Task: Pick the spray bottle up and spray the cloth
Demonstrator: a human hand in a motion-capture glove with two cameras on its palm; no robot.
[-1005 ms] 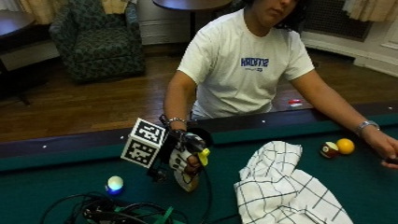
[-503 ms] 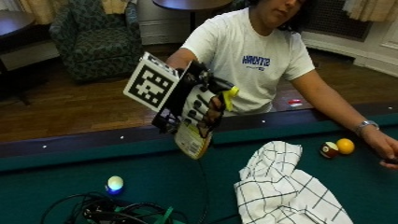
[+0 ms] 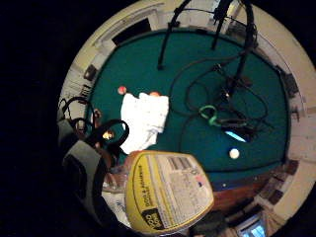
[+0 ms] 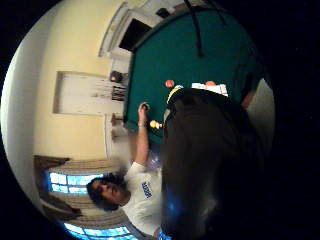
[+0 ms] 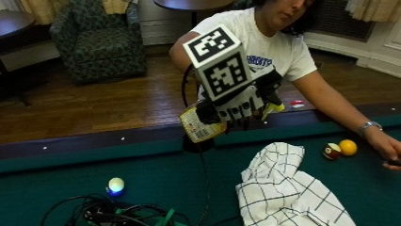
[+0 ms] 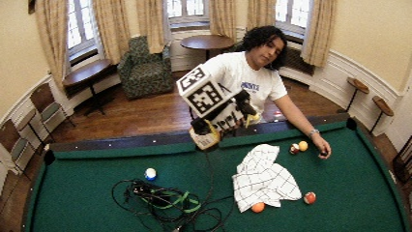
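In the outside view my gloved right hand (image 5: 241, 106) grips a spray bottle (image 5: 202, 126) with a yellow label and a yellow nozzle (image 5: 274, 108). It holds the bottle tilted in the air above the near rail of the green pool table (image 5: 156, 174). A white checked cloth (image 5: 285, 193) lies crumpled on the felt, below and to the right of the hand. The wide outside view shows the same hand (image 6: 227, 115), bottle (image 6: 206, 138) and cloth (image 6: 264, 180). The bottle's base (image 3: 168, 193) fills the near part of the little finger side palm view, with the cloth (image 3: 143, 118) beyond it.
A striped ball (image 5: 331, 151) and an orange ball (image 5: 348, 147) lie right of the cloth, near the person's bare hand (image 5: 388, 153). A white ball (image 5: 116, 185) and a tangle of cables (image 5: 106, 214) sit at the left. Two more balls (image 6: 309, 197) lie beside the cloth's near edge.
My hand has raised the spray bottle from just above the felt to well above the rail and carried it right, toward the cloth. The cloth and balls have stayed put.
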